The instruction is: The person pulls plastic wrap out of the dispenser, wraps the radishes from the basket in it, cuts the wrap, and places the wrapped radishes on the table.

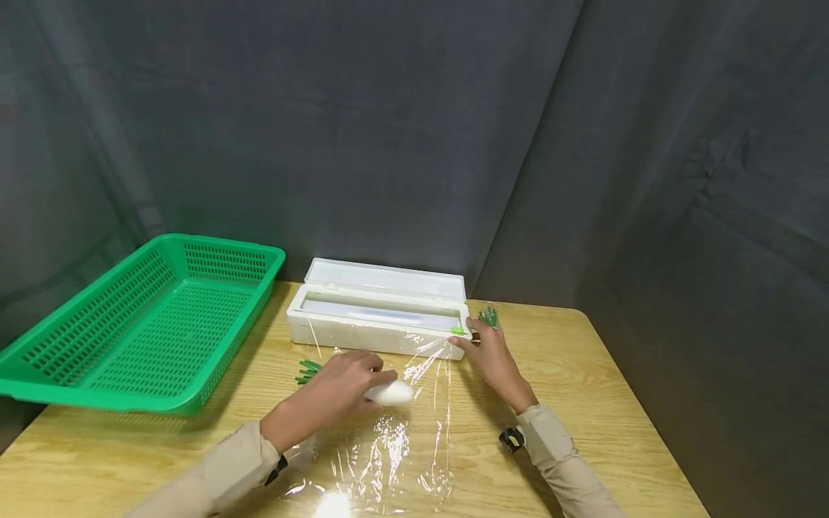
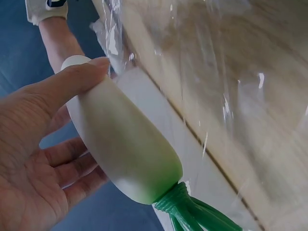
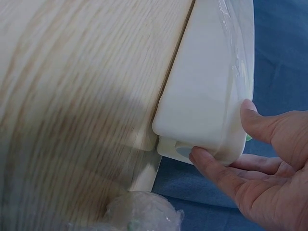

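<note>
A white radish (image 1: 391,393) with green stalks is held in my left hand (image 1: 340,385), above clear cling film (image 1: 382,446) spread over the table. In the left wrist view the thumb lies across the radish (image 2: 125,139) near its white end, the other fingers behind it. My right hand (image 1: 488,356) grips the right end of a white cling film dispenser (image 1: 369,338), whose lid stands raised. Thumb and fingers pinch its corner in the right wrist view, close to a green slider (image 1: 458,331). Film runs from the dispenser's front toward me.
A large green basket (image 1: 227,360) stands on the left of the wooden table (image 1: 583,417). Green stalks in film (image 1: 488,315) show behind my right hand; a film-wrapped white thing (image 3: 144,211) appears low in the right wrist view. Dark curtains (image 1: 388,129) enclose the table.
</note>
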The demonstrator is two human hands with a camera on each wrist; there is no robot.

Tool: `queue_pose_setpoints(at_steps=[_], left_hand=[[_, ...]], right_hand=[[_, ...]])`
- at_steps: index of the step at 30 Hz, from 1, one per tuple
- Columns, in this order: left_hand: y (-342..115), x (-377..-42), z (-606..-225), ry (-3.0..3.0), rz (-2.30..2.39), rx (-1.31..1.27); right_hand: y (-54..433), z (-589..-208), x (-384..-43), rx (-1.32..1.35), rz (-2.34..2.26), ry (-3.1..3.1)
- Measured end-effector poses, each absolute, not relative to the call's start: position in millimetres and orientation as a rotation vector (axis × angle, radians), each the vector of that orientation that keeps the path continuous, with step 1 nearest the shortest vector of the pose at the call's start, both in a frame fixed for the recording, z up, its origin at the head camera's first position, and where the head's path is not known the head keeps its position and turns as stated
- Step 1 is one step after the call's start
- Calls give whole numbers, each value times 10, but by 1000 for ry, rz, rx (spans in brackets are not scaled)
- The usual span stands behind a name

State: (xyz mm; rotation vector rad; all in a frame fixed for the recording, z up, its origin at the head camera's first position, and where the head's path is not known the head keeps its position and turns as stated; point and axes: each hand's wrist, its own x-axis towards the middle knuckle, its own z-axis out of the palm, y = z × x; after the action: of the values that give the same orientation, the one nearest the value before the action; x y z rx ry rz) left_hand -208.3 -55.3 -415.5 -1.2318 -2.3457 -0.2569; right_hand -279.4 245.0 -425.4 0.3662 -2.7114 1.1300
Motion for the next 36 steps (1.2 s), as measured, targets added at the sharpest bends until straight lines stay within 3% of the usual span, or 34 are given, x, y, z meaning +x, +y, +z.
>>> queue_pose_setpoints(at_steps=[19, 36], left_hand=[[-286, -1896, -4043, -2356, 101, -1240], [-260, -1941, -4310, -2665, -59, -1265]], right_hand=[[2458, -4236, -2812, 368, 1118, -2702], [2450, -4275, -2791, 388, 1127, -2681]])
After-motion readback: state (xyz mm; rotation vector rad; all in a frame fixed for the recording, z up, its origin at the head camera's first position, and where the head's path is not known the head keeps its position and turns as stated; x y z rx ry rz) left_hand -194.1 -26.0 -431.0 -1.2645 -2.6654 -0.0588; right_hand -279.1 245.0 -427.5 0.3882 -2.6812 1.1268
